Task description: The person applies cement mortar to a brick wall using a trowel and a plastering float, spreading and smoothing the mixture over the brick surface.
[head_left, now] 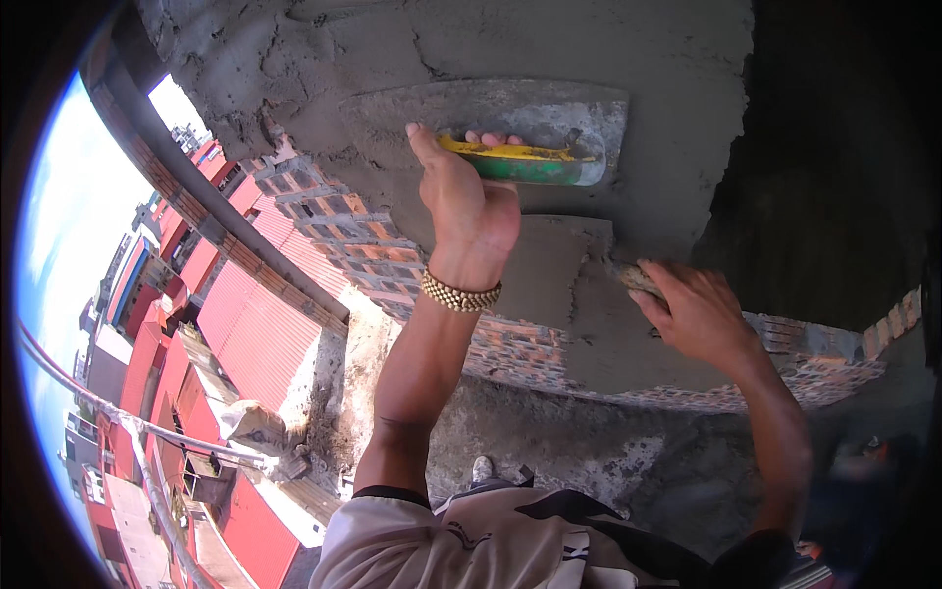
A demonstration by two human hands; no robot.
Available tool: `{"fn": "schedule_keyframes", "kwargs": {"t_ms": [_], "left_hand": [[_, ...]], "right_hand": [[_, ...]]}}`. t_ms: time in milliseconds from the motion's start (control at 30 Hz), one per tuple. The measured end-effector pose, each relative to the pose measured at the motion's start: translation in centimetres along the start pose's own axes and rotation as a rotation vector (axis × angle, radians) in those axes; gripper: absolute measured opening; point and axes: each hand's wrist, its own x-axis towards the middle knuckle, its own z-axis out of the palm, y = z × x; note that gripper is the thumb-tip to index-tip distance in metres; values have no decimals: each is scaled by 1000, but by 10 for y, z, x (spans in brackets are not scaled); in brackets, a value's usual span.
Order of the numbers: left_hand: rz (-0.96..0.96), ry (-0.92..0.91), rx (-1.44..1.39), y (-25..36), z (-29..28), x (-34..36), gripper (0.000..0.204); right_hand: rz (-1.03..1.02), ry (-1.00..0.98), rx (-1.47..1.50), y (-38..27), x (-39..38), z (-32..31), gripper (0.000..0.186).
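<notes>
My left hand is closed round the yellow and green handle of a plastering trowel. The trowel's wide, flat blade, smeared with grey, lies against wet mortar on the wall. Lower and to the right, my right hand grips the short, worn handle of a second trowel. Its blade is hard to separate from the grey mortar around it. A gold-coloured beaded bracelet circles my left wrist.
Bare brickwork shows beside and below the mortar. A rough concrete floor runs along the wall's foot. At left, a pale pole crosses in front of a drop towards red metal roofs. A dark recess lies at right.
</notes>
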Motion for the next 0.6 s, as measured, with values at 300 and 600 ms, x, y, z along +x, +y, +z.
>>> {"fn": "schedule_keyframes", "kwargs": {"t_ms": [300, 600], "left_hand": [[-133, -470, -55, 38, 94, 66, 51], [-213, -896, 564, -140, 140, -131, 51]], "right_hand": [[31, 120, 22, -22, 29, -68, 35], [672, 524, 876, 50, -209, 40, 41]]}}
